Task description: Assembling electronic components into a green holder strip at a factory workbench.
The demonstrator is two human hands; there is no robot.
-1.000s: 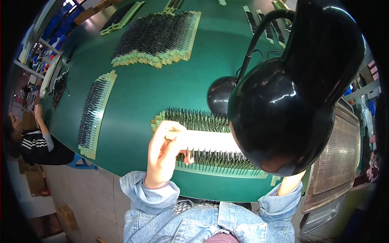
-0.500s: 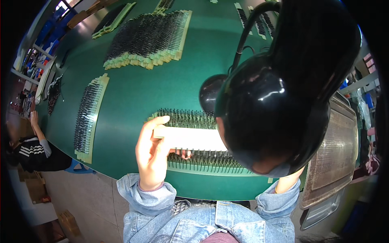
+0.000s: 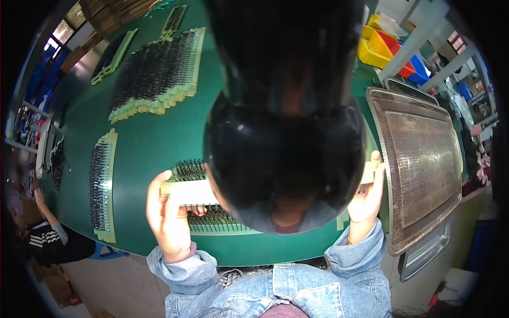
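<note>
Hands [image 3: 168,214] [image 3: 367,197] gripping both ends of long pale stiff strip [image 3: 188,192] over dark pins [image 3: 212,218], fingers curled tight; probably light, pins looking prickly.

Glossy black lamp shade [image 3: 286,159], matt green tabletop [image 3: 154,138], dull perforated metal tray [image 3: 424,159].

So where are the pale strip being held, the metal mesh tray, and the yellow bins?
pale strip [image 3: 188,192], head view, its left end.
metal mesh tray [image 3: 419,159], head view, mesh middle.
yellow bins [image 3: 377,49], head view, front wall.

Black lamp head [image 3: 286,159] now nearer, hiding more; right hand [image 3: 366,199] newly visible, seemingly gripping the pale strip [image 3: 188,192].
</note>
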